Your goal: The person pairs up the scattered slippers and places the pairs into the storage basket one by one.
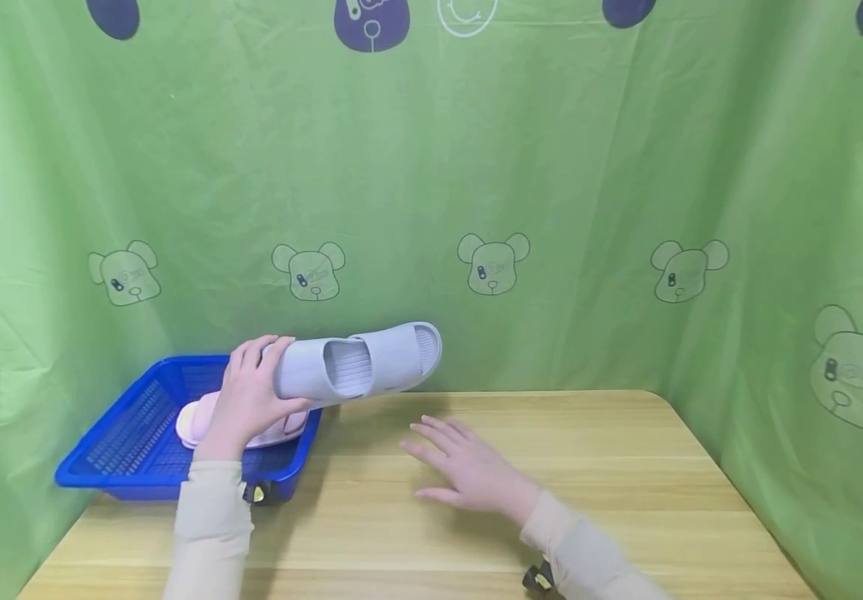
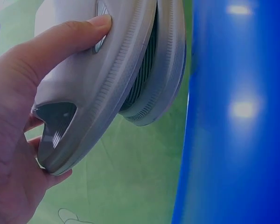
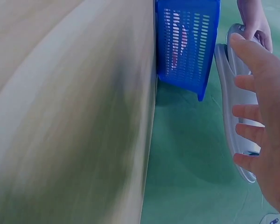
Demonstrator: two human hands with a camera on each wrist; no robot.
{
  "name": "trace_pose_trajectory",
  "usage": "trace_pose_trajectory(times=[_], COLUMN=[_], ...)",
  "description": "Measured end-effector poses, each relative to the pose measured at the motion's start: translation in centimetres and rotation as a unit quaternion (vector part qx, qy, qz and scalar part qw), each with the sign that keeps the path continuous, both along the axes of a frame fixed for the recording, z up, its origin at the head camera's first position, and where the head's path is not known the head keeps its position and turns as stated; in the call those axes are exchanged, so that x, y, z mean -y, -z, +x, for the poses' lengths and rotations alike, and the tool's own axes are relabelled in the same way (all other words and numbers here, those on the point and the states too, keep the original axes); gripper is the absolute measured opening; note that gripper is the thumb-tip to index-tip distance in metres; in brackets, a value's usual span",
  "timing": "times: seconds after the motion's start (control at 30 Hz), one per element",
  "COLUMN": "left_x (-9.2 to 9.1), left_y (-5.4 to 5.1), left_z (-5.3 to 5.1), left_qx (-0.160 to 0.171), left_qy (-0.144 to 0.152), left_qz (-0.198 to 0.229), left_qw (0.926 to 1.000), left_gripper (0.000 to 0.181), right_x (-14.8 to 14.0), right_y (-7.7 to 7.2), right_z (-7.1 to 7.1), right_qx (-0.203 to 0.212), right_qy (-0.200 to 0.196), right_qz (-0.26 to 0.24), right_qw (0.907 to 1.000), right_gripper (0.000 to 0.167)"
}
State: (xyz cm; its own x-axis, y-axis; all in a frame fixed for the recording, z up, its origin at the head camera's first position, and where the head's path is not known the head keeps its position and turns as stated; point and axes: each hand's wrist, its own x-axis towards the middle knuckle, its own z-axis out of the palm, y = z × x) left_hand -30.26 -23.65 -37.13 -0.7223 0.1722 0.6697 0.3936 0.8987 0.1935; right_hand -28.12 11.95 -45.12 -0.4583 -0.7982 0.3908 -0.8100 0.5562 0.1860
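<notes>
A pair of light grey slippers point(image 1: 401, 358) is held up in the air by my left hand point(image 1: 247, 400), over the right end of a blue basket point(image 1: 82, 481). In the left wrist view, the thumb presses on the side of one slipper point(image 2: 74, 81) while fingers reach round behind; the second slipper point(image 2: 165, 88) lies against it. Pink slippers point(image 1: 202, 412) rest in the basket, partly hidden by my left hand and wrist. My right hand point(image 1: 476, 471) hovers above the table with its fingers spread, holding nothing and apart from the grey slippers.
The basket stands at the left of a wooden table point(image 1: 589, 442). A green curtain point(image 1: 574, 167) with printed bear heads hangs behind the table and along both sides.
</notes>
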Motion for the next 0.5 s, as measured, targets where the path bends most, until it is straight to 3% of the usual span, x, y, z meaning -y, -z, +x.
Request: trace_pose_trajectory(times=[0.5], left_x=[1.8], left_y=[-1.2], left_z=[1.1], left_qx=[-0.004], left_qy=[-0.011], left_qz=[-0.001], left_qw=[0.9999], left_gripper=[0.097], right_x=[2.6], right_y=[0.6], right_z=[0.3], right_qx=[0.006], right_qy=[-0.002], right_qz=[0.051], right_qw=[0.9987], right_gripper=[0.071])
